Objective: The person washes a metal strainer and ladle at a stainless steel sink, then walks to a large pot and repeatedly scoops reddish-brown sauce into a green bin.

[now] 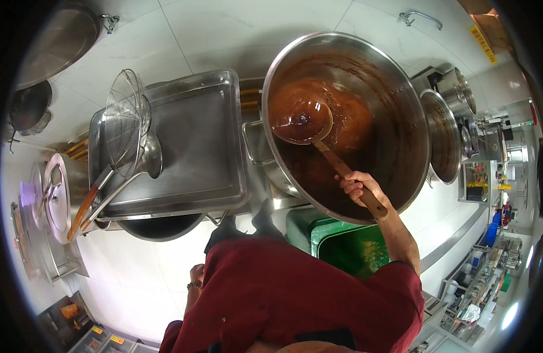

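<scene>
My right hand (359, 189) grips the wooden handle of a large ladle (337, 161) inside a deep stainless steel stockpot (412, 132). The ladle's round bowl lies in glossy reddish-brown liquid (353, 114), and its rim shows at the surface. Brown streaks mark the pot's inner wall. My left hand (197, 272) hangs by my side, with a bracelet at the wrist. It is partly hidden by the red top, so its fingers cannot be made out well.
Left of the pot is a rectangular steel tray (192, 145); a wire skimmer (126, 128) and a steel ladle (152, 154) lie across its left side. Below the pot stands a green bin (324, 236). Another large pot (441, 137) is at the right, and a wall tap (419, 18) sits above.
</scene>
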The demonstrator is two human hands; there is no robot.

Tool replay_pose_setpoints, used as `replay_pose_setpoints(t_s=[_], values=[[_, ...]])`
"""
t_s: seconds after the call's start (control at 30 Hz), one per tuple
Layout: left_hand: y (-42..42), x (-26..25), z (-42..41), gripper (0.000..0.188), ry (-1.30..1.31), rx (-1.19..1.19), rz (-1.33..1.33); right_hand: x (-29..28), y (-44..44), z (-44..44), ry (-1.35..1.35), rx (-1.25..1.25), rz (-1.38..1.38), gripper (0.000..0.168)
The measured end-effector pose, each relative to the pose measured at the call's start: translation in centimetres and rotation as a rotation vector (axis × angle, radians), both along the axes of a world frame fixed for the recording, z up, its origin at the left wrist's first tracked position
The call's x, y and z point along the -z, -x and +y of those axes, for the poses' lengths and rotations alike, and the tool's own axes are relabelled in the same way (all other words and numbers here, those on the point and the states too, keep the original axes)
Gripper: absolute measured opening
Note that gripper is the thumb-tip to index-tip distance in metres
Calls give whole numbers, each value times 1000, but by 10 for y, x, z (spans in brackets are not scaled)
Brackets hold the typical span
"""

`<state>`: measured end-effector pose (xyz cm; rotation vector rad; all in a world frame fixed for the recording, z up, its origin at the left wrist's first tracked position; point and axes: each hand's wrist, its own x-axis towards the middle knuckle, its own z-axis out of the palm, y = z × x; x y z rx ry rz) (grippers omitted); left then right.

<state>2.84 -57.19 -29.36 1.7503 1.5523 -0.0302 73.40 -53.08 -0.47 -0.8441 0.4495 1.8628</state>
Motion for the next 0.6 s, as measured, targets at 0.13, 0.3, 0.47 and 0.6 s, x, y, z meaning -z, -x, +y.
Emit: replay_pose_setpoints(t_s=[0.13, 0.3, 0.47, 0.6], values=[[3, 3, 19, 25, -78, 151, -22, -3, 21, -12, -71, 134, 123, 30], [-4, -17, 42, 28, 315, -296, -253, -20, 50, -24, -124, 248, 72, 30], [9, -17, 65, 30, 441, -252, -286, -41, 81, -39, -213, 354, 32, 34], [21, -17, 72, 28, 374, -260, -269, -45, 111, -47, -318, 427, -37, 40]])
